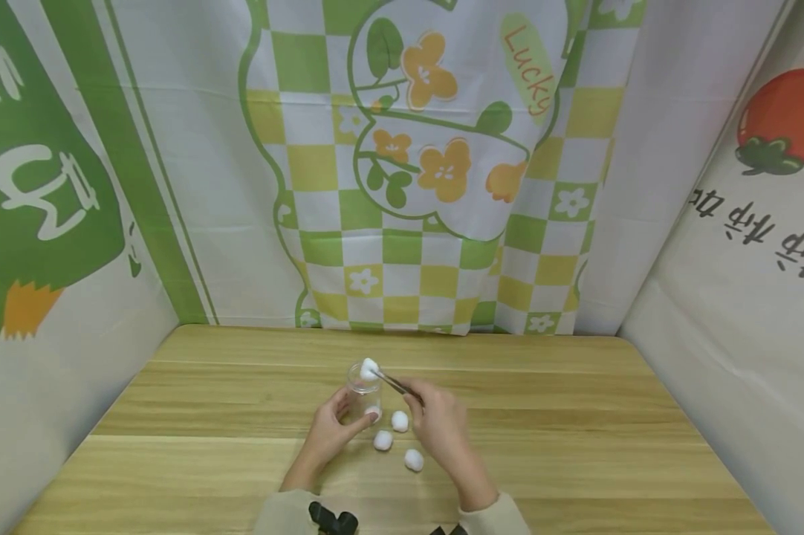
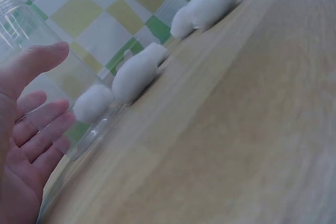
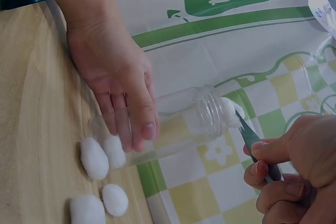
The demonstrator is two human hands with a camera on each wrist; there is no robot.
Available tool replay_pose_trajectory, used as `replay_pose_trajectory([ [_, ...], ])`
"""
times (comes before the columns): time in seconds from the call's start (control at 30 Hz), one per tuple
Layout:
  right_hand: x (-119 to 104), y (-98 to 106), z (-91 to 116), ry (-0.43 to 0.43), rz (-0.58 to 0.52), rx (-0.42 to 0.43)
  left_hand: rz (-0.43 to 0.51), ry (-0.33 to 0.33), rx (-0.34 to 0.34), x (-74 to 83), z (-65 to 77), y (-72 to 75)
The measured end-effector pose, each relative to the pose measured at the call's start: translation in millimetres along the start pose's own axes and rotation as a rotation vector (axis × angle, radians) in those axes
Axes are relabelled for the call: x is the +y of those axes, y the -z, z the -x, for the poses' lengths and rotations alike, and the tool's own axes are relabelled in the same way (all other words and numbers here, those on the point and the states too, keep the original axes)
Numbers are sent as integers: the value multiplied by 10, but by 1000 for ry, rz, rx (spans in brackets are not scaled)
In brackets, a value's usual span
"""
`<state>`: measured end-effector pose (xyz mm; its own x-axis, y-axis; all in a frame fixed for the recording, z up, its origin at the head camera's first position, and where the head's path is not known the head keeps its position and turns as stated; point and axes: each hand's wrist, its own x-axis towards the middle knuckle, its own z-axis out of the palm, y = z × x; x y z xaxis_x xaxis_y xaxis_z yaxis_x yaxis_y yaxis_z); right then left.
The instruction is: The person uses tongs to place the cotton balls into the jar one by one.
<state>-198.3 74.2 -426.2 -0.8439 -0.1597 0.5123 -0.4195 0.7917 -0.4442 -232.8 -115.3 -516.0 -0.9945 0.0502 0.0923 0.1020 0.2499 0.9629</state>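
Observation:
A clear, open-mouthed jar (image 1: 364,402) stands upright on the table, with one cotton ball (image 2: 93,103) inside at its bottom. My left hand (image 1: 331,432) holds the jar low on its side, thumb in front and fingers behind. In my right hand (image 1: 440,422), a pair of metal tweezers (image 1: 390,381) is pinched between thumb and fingers. Their tips grip another cotton ball (image 3: 231,112), which is right at the jar's mouth in the right wrist view. Three loose cotton balls lie beside the jar: one ball (image 1: 400,421) nearest, a second ball (image 1: 383,441) and a third ball (image 1: 413,460) closer to me.
The wooden table (image 1: 576,431) extends to both sides of the hands. Behind it hangs a green and yellow checked curtain (image 1: 402,290), with printed cloth walls at left and right. Black wrist gear (image 1: 333,519) shows near the left sleeve.

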Motion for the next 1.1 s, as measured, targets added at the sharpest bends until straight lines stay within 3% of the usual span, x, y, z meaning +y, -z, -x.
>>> replay_pose_trajectory([
  [0.37,-28,-56,19,9,24,39,-6,-13,-3,-1,0,5],
  [0.7,-39,-30,14,-12,-24,-46,2,-19,-5,0,3,0],
  [1.1,-55,-41,11,28,-26,-46,1,-28,-11,-5,-6,-13],
])
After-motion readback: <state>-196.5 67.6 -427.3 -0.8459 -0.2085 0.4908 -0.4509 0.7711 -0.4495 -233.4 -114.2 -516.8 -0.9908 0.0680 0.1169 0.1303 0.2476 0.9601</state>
